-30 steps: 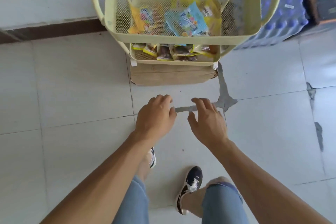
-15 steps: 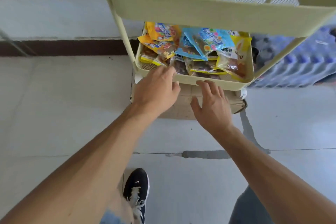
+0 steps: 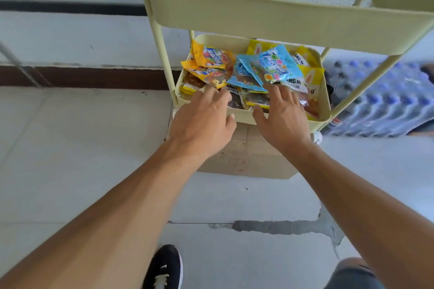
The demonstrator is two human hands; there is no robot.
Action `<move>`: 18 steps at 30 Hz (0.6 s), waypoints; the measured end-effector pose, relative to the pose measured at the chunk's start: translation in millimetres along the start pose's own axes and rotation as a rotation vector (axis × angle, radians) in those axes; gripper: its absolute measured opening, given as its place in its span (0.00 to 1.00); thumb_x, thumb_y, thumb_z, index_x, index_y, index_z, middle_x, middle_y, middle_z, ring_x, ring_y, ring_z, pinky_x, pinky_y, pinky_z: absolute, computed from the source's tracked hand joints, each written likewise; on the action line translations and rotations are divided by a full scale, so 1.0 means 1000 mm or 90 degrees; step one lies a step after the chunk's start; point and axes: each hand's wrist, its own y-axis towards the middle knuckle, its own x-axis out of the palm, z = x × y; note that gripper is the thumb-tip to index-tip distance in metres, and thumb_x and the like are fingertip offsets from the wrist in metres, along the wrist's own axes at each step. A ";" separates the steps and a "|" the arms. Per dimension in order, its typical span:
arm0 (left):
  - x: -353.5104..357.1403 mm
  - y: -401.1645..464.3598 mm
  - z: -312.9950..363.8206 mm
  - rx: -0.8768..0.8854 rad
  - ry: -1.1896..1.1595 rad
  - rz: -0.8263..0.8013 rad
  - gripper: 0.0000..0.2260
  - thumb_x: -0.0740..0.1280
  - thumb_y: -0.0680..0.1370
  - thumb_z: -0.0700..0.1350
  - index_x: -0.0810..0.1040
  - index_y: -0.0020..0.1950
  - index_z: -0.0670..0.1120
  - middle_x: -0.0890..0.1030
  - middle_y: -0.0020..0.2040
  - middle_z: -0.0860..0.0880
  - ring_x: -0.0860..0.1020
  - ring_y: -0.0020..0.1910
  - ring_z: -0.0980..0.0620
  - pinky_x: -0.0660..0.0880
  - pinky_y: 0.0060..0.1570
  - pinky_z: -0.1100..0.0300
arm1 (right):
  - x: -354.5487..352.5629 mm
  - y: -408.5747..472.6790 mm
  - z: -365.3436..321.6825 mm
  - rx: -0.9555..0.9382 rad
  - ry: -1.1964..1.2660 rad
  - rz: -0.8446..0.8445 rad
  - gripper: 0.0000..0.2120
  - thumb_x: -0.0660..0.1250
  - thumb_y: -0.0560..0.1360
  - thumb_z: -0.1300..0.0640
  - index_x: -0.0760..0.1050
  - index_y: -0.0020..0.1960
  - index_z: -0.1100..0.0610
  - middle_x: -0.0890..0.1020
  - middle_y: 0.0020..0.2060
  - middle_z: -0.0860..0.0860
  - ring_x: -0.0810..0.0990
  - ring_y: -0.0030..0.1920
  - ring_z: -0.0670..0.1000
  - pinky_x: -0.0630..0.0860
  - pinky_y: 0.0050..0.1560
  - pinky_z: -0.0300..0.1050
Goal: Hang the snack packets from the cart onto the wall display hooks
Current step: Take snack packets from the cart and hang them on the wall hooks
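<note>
Here, both hands are over the front rim of the cart's lower tray, whereas a second earlier they hung above the bare floor well short of the cart and half a second earlier had only just come level with the tray's front wall. The left hand reaches in with its fingertips at the near packets, apparently touching the edge of an orange packet; the fingers are loosely bent and nothing is visibly held. The right hand lies with fingers spread and nearly straight on the clear-windowed packets beneath a blue packet — pressing or sorting, not yet gripping.

By these signs the pick-up step is only beginning: every snack packet in view lies in the tray, none is lifted, and no wall display hooks appear in this view.

Materials: the cart is pale yellow painted metal, with solid rounded rims and mesh floors; its upper tray overhangs the lower one, narrowing the access from above. The packets are flat, glossy film pouches — orange, blue and yellow, some with transparent windows showing brown contents — piled loosely and overlapping, so they are likely to slide on each other when one is drawn out. A brown cardboard box sits under the tray on a smooth, pale tiled floor with a grey patched crack. Shrink-wrapped bottles with blue caps stand to the right.
</note>
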 end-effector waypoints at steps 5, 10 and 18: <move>0.015 0.001 -0.004 -0.014 -0.005 -0.008 0.16 0.62 0.80 0.52 0.71 0.66 0.50 0.73 0.62 0.50 0.72 0.60 0.48 0.71 0.43 0.53 | 0.000 0.024 0.015 0.021 -0.017 -0.001 0.27 0.63 0.79 0.48 0.63 0.75 0.54 0.71 0.68 0.58 0.68 0.68 0.63 0.69 0.63 0.59; 0.022 0.011 -0.002 -0.037 -0.051 0.015 0.16 0.62 0.81 0.50 0.71 0.67 0.49 0.73 0.63 0.49 0.72 0.61 0.47 0.72 0.45 0.51 | 0.008 0.062 0.031 0.072 -0.051 -0.070 0.32 0.61 0.79 0.44 0.55 0.78 0.53 0.59 0.77 0.56 0.58 0.76 0.60 0.65 0.70 0.60; 0.030 0.014 0.001 -0.039 -0.036 -0.023 0.17 0.60 0.81 0.50 0.69 0.69 0.49 0.72 0.63 0.49 0.71 0.63 0.47 0.68 0.45 0.52 | 0.028 0.096 0.042 0.131 -0.103 -0.178 0.39 0.60 0.77 0.35 0.47 0.80 0.48 0.48 0.80 0.55 0.46 0.79 0.63 0.57 0.75 0.63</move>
